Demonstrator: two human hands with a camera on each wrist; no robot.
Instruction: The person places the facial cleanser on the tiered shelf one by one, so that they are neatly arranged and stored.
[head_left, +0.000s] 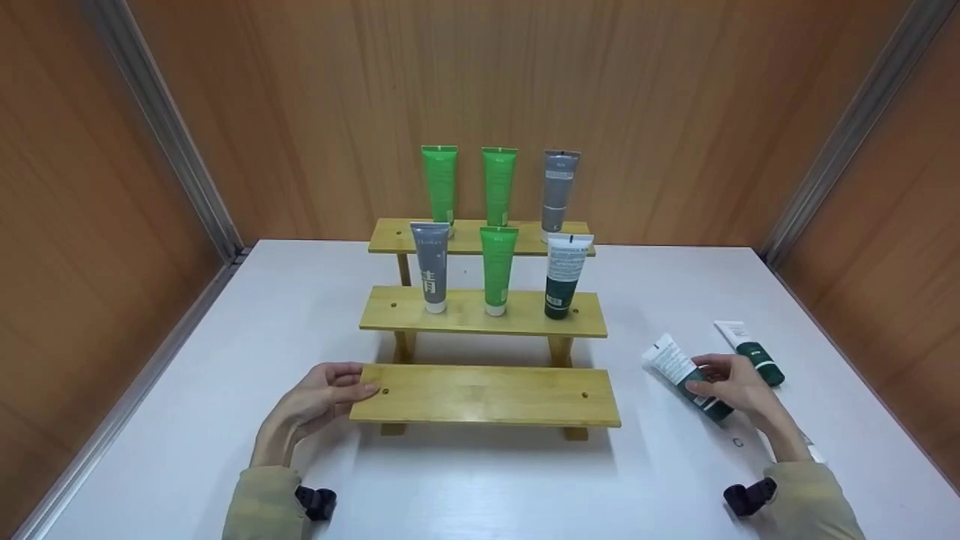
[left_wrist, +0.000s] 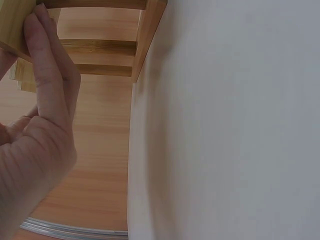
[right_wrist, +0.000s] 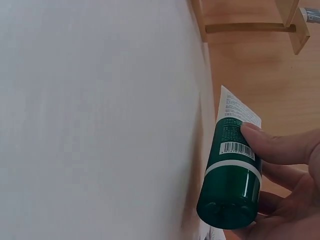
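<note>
In the head view a three-step wooden stand (head_left: 484,394) stands mid-table. My left hand (head_left: 319,397) pinches the left end of its lowest board, thumb on top and fingers beneath. On the right, my right hand (head_left: 739,382) grips a white and dark green squeeze tube (head_left: 671,361) between thumb and fingers. The right wrist view shows this tube's barcode and its dark green cap (right_wrist: 227,207). Just beyond that hand lies a similar green and white tube (head_left: 761,364). On the middle board stand a grey tube (head_left: 431,262), a bright green tube (head_left: 498,266) and a white-and-dark-green tube (head_left: 567,274).
The top board carries two bright green tubes (head_left: 440,180) and a grey tube (head_left: 559,191), all standing on their caps. A white object (head_left: 814,450) shows partly behind my right wrist. Wooden panels (head_left: 525,90) with metal corner posts enclose the white table (head_left: 300,292).
</note>
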